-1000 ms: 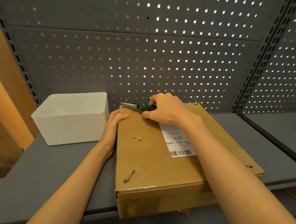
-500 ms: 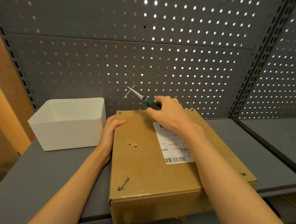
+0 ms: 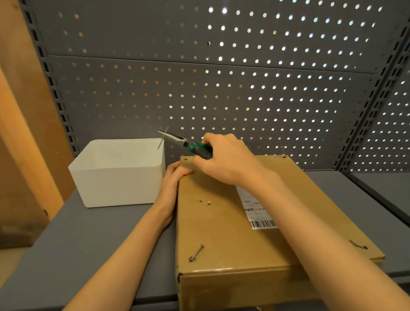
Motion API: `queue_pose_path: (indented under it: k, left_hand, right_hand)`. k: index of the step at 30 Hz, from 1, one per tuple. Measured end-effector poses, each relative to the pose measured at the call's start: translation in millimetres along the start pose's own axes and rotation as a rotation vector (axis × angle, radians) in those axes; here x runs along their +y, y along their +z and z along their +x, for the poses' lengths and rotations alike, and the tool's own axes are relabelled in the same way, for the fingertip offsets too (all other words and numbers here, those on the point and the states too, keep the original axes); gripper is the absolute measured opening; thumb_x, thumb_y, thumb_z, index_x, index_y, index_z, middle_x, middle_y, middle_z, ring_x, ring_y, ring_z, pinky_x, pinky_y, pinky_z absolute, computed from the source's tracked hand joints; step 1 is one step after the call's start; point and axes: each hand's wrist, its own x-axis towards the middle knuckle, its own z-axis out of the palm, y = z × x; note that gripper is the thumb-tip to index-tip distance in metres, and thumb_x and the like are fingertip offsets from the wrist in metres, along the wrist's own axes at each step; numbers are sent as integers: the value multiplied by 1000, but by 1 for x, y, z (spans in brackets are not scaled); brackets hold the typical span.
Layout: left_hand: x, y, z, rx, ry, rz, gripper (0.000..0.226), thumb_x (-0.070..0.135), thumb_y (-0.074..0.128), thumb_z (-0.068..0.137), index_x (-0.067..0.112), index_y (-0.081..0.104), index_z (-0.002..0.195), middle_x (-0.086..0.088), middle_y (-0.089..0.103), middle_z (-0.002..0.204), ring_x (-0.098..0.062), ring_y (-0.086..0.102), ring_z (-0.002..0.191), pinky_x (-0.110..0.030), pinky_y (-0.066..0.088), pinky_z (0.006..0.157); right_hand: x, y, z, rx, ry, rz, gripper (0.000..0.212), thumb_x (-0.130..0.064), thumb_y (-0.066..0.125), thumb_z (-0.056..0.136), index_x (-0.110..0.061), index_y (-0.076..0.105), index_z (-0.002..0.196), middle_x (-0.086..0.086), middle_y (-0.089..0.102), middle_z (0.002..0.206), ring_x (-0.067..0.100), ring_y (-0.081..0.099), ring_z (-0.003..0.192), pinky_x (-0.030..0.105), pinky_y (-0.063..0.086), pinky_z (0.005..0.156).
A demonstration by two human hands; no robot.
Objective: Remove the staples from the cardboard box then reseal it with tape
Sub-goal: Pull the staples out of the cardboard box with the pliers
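Gripping the green-handled pliers (image 3: 194, 147) in my right hand (image 3: 225, 163), fingers wrapped closed around the handles, I have a pulled staple (image 3: 162, 139) pinched at the tips, hanging just above the far right corner of the white bin (image 3: 115, 173). My left hand (image 3: 173, 182) lies flat against the left edge of the cardboard box (image 3: 242, 230), fingers curled onto the top near the far left corner, holding nothing but steadying the box on the grey shelf (image 3: 83, 244).

I judge the step in hand to be dropping this staple into the bin. To do it well I should carry the tips further over the open bin before easing my squeeze, so the staple falls inside and does not bounce off the rim onto the shelf. My left hand should keep the box pinned for the next pull.

More staples remain in the box top: one near the front left corner (image 3: 196, 253), one at the right edge (image 3: 358, 245), a small one mid-panel (image 3: 206, 202), and one at the far right corner (image 3: 283, 151).

A white shipping label (image 3: 258, 212) carries a barcode; its printed lines are too blurred to read. I see no tape in view.
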Motion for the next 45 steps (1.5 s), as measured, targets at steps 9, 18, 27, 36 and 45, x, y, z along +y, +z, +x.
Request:
queue_pose_path:
  k: [9,18,27,36,45]
  left_hand:
    - [1,-1,-4,61,-63,-6,69,46,50,69,6,51,125,-30,52,126,-43,47,121,-62,34,102]
    - [-5,-2,4,45,-44,0,79,53,60,63,8,49,127,-27,49,130,-42,46,122,-63,33,102]
    - [-8,-6,8,22,-4,125,51,37,48,89,11,47,132,-26,47,134,-40,47,122,-61,35,103]
    - [2,-9,-36,-34,-51,104,62,49,51,89,18,38,141,-10,42,145,-26,43,131,-47,33,109]
    - [10,-10,-117,-126,94,44,72,50,63,70,28,45,137,12,52,136,-6,45,128,-39,28,113]
  right_hand:
    - [-26,25,18,-26,-74,-115,32,-40,55,84,-12,52,100,6,53,97,27,52,88,35,42,69]
    - [-22,15,14,26,-61,-103,36,-40,56,83,-12,53,106,5,54,100,26,52,92,35,42,75]
    - [-26,-10,-30,68,-31,46,31,-44,58,84,-17,56,101,-3,56,96,18,53,87,33,45,72]
    - [-11,-39,-89,22,-23,111,22,-37,60,82,-23,57,99,-6,57,95,12,50,90,29,45,74]
    - [-8,-42,-113,-33,-8,152,24,-39,61,82,-22,60,100,-10,59,94,8,52,86,26,42,76]
